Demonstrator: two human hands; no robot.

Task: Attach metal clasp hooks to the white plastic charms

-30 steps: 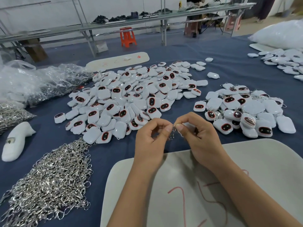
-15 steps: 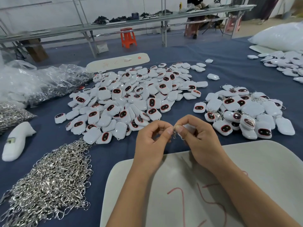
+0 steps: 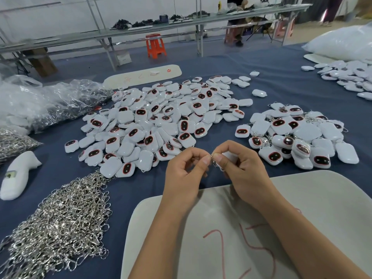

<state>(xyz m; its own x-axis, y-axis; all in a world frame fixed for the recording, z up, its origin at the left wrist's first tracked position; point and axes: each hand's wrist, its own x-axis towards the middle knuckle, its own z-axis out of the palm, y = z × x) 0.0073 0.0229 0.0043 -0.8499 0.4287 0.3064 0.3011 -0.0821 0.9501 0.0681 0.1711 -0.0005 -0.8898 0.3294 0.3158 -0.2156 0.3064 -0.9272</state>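
Observation:
My left hand and my right hand meet fingertip to fingertip above the near edge of the blue cloth. A small metal clasp hook is pinched between them. A white plastic charm sits inside my right hand, mostly hidden by the fingers. A big pile of white charms with dark red-rimmed faces lies ahead at centre. A smaller pile of charms with hooks on them lies to the right. A heap of loose silver clasp hooks spreads at the near left.
A white board with red marks lies under my forearms. A white handheld device rests at the left. Clear plastic bags sit at far left, with more charms and a white sack at far right. An orange stool stands beyond the table.
Both hands stay pinched together at the same spot. The fingertips shift slightly around the hook, and the view tilts a little.

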